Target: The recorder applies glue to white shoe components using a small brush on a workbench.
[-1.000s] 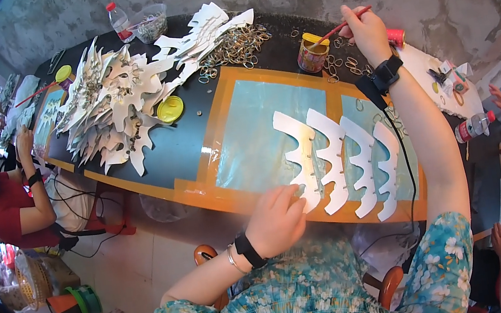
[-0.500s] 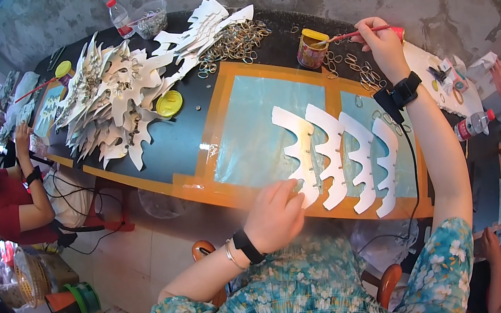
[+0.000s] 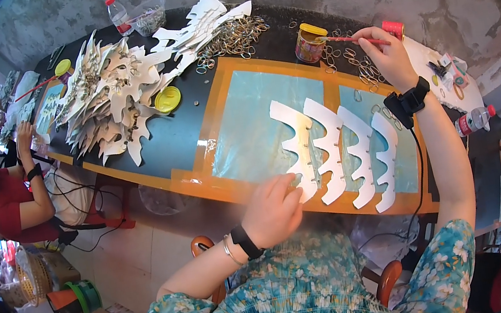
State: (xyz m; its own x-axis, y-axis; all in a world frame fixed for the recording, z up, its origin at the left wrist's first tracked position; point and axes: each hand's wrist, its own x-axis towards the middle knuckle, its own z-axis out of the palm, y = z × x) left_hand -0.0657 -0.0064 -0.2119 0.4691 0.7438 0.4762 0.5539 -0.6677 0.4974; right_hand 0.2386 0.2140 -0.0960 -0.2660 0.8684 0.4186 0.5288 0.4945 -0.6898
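My right hand (image 3: 390, 58) holds a thin red-handled brush (image 3: 355, 38) in its fingers. The brush's tip reaches over the rim of an open tin (image 3: 309, 44) with a yellow band and patterned sides. My left hand (image 3: 271, 210) has its fingers curled at the lower end of the leftmost white scalloped piece (image 3: 294, 132), pinching its edge; the fingertips are partly hidden. Three more white scalloped pieces (image 3: 330, 159) lie beside it in a row, with small dark marks along their scalloped edges.
Blue sheets framed with orange tape (image 3: 197, 167) cover the near table. A pile of white jagged pieces (image 3: 115, 99), a yellow lid (image 3: 168, 99) and metal rings (image 3: 239, 36) lie to the left and behind. A cable hangs from my right wrist. Co-workers (image 3: 15, 204) sit at both sides.
My right hand has come slightly nearer to me, and the brush now slants differently over the tin. My left hand stays at the same piece. The right co-worker's raised hand has come down.
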